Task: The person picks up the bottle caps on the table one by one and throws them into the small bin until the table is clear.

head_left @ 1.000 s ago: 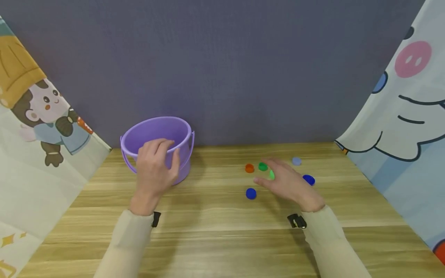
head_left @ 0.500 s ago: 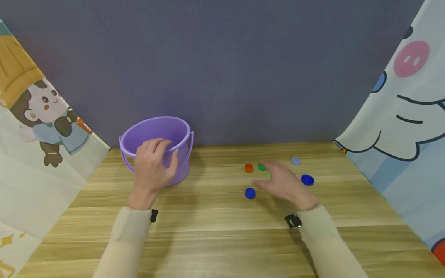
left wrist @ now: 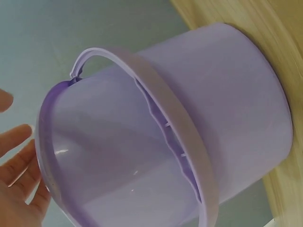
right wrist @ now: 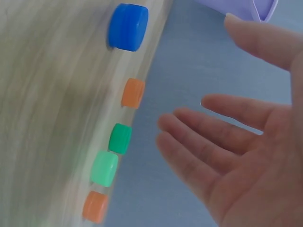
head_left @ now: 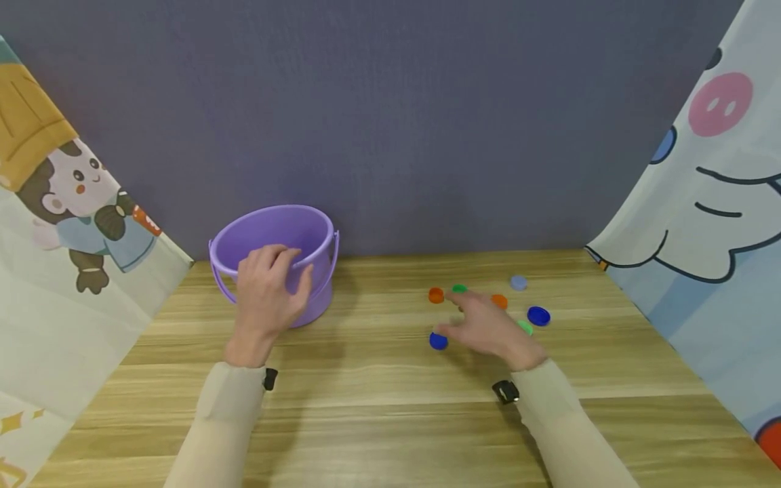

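Observation:
My left hand (head_left: 265, 295) is at the near side of a purple bucket (head_left: 317, 298), its fingers loosely bent and holding nothing. In the left wrist view the fingertips (left wrist: 28, 156) are right at the bucket's rim. My right hand (head_left: 488, 325), fingers spread and thumb apart, hovers over several plastic bottle caps with nothing in its grasp. Its thumb overlaps a blue cap (head_left: 438, 342) in the head view; beyond the index finger are an orange-red cap (head_left: 436, 295) and a green cap (head_left: 459, 289). A light green cap (right wrist: 104, 169) stands in the row of caps in the right wrist view.
Right of the hand lie an orange cap (head_left: 499, 301), a light green cap (head_left: 525, 327), a dark blue cap (head_left: 539, 316) and a pale blue cap (head_left: 518, 282). A dark grey panel (head_left: 390, 135) rises behind the wooden table (head_left: 366, 434); printed cloths hang on both sides.
My right hand has moved left and slightly nearer me, uncovering an orange cap and a light green cap on its right. The left hand has barely moved; the bucket has stayed put.

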`<state>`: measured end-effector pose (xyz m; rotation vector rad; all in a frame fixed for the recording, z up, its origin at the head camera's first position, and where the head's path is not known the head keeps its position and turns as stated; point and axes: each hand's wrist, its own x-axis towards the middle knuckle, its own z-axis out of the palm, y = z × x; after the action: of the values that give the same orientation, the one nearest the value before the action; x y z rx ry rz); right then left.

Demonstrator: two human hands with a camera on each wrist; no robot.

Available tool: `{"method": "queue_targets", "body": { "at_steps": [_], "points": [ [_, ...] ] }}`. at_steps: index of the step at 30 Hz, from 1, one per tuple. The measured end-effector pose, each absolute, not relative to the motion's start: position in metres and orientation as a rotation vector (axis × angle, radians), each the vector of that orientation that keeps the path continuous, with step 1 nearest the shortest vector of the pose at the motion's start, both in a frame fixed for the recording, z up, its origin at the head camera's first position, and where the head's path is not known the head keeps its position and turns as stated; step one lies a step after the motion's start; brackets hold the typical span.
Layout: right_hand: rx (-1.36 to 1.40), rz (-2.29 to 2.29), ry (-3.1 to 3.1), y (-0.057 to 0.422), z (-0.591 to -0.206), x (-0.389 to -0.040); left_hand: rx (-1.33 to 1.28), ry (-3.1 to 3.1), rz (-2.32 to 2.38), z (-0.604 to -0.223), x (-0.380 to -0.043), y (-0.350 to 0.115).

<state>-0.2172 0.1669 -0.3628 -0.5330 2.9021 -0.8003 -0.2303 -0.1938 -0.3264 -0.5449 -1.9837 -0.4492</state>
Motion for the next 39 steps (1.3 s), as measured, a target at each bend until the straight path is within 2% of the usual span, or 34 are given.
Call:
{"method": "queue_targets", "body": {
  "at_steps": [39],
  "points": [
    [-0.555,-0.605,2.889,0.154,-0.378,-0.216,-0.434,-2.097,-0.409,-0.339,-0.232,-0.203]
  ]
}}
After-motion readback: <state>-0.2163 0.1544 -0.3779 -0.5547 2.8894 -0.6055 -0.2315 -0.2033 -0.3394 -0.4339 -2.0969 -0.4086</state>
